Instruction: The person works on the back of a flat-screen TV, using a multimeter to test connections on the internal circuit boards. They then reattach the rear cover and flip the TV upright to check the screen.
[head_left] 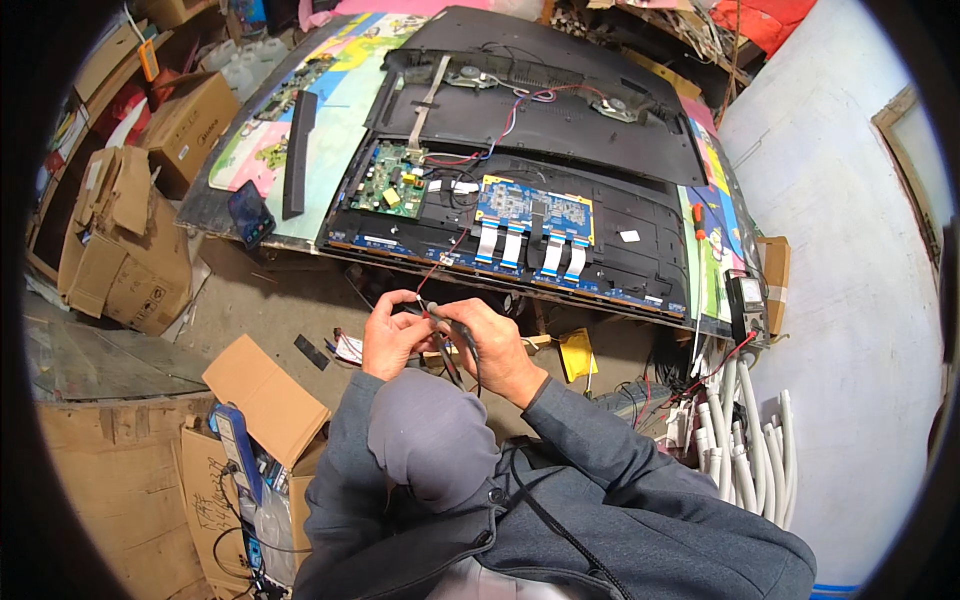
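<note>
An opened flat-panel display (640, 250) lies on the table, its dark back cover (590, 140) folded away behind it. On the panel sit a green circuit board (388, 195) and a blue circuit board (535, 212), with several white ribbon cables (512, 248) below the blue one. A thin red wire (436, 268) runs from the panel's near edge to my hands. My left hand (388, 340) pinches the small end of this wire. Close beside it, my right hand (497, 348) closes round a dark, slim probe-like tool with a black lead; its tip is hard to make out.
A red-handled screwdriver (699, 222) and a black meter (747, 293) with a red lead lie at the table's right. A smartphone (250, 214) and a black strip (298, 160) are at left. Cardboard boxes (130, 285) stand far left, white pipes (745, 440) at right.
</note>
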